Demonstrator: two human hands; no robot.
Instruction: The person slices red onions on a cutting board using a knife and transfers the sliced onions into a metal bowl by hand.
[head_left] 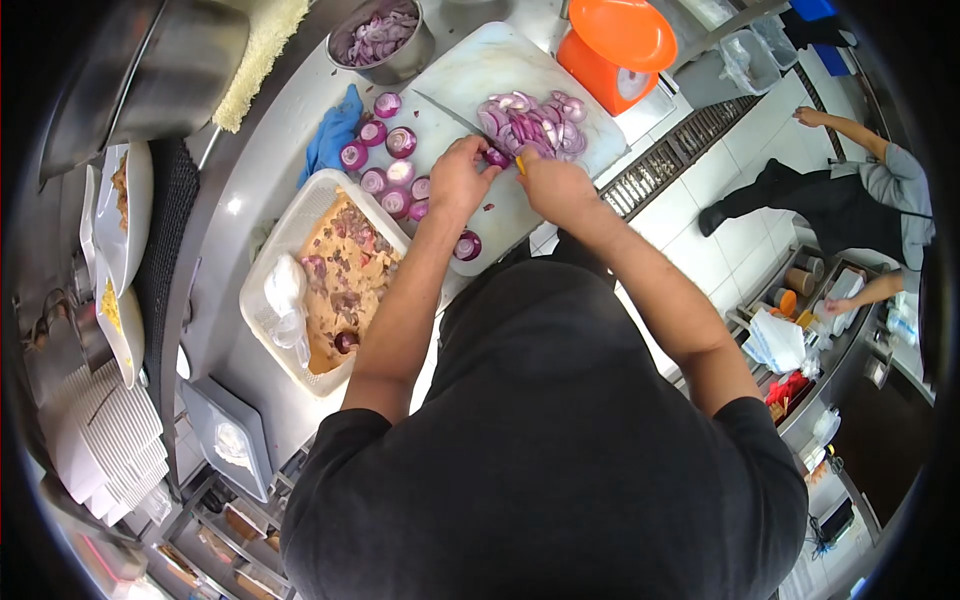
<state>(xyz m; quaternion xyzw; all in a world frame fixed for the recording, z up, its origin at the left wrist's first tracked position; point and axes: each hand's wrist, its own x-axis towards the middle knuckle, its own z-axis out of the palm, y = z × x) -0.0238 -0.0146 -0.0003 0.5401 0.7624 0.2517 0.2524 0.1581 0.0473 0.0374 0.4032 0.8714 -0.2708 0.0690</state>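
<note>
My left hand (462, 178) is closed, its fingertips pressed on a red onion piece (496, 157) on the white cutting board (480, 60). Wrapped round the yellow handle of a knife (450, 113) is my right hand (560, 188); the blade points up and left across the board, beside the onion piece. Sliced red onion (535, 122) lies heaped just beyond my right hand. Several peeled red onions (398, 172) sit left of my left hand, and a single red onion (467, 245) rests near the board's close edge.
A steel pot (408, 68) holds onion slices at the back. An orange scale (625, 50) stands right of the board. Blue gloves (335, 135) and a white basket (262, 275) with scraps lie left. Another person (850, 205) is at the far right.
</note>
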